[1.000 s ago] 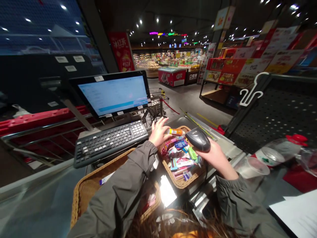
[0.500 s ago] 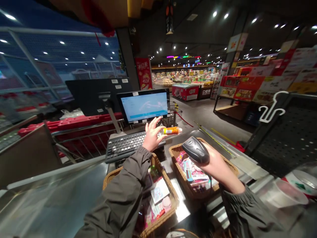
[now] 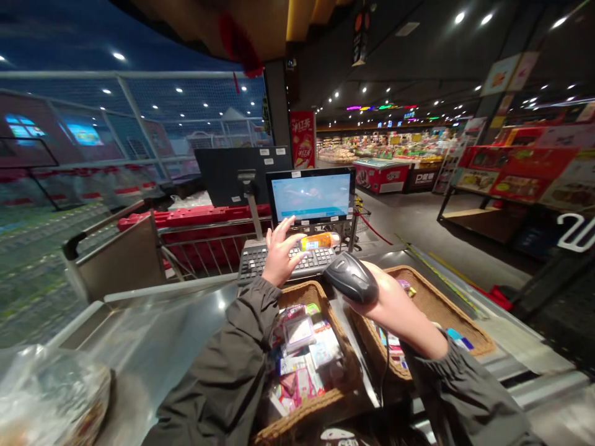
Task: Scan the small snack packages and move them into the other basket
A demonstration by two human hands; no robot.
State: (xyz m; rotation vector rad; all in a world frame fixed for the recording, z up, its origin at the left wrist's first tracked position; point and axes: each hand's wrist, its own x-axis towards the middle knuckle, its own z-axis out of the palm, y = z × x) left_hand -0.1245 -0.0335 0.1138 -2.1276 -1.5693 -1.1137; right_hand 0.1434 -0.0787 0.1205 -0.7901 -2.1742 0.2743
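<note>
Orange bottle [image 3: 320,241], small and pale-capped, is pinched in the left hand [image 3: 279,254] before the keyboard [image 3: 253,263], no longer over the right wicker basket [image 3: 439,310]; the right hand [image 3: 395,305] grips a black barcode scanner [image 3: 352,279].

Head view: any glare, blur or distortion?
Head view: pale reflections spot the screen; the metal counter shines. Same view: the plastic wrapping at lower left looks smeared; shapes stretch near the edges; the orange bottle in the left hand is fairly clear.
</note>
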